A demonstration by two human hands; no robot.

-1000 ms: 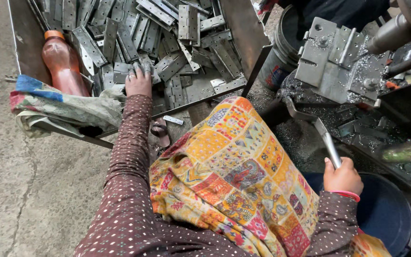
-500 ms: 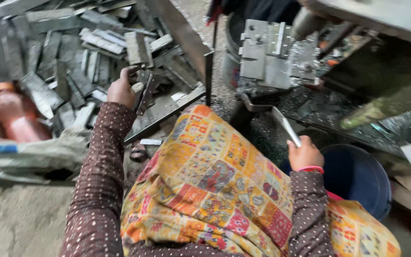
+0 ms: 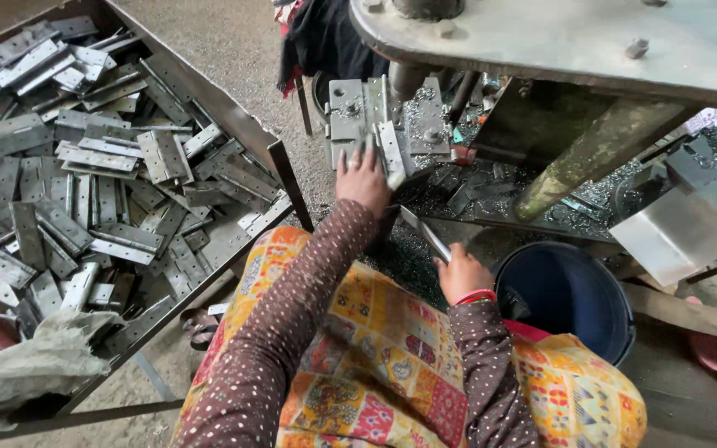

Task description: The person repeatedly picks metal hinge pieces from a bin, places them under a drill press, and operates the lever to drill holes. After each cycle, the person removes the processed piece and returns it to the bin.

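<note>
The left hand (image 3: pixel 364 178) reaches up to twelve o'clock and lays a flat metal hinge piece (image 3: pixel 392 149) on the gray metal block (image 3: pixel 358 116) under the machine, fingers spread to press it flat so it sits straight. The right hand (image 3: pixel 460 278) is closed around a thin metal blade (image 3: pixel 425 235), pointing at eleven o'clock. A tray (image 3: pixel 280 162) of hinges (image 3: pixel 85 191) sits at nine o'clock, within reach. A blue bucket (image 3: pixel 570 299) waits at three o'clock.
</note>
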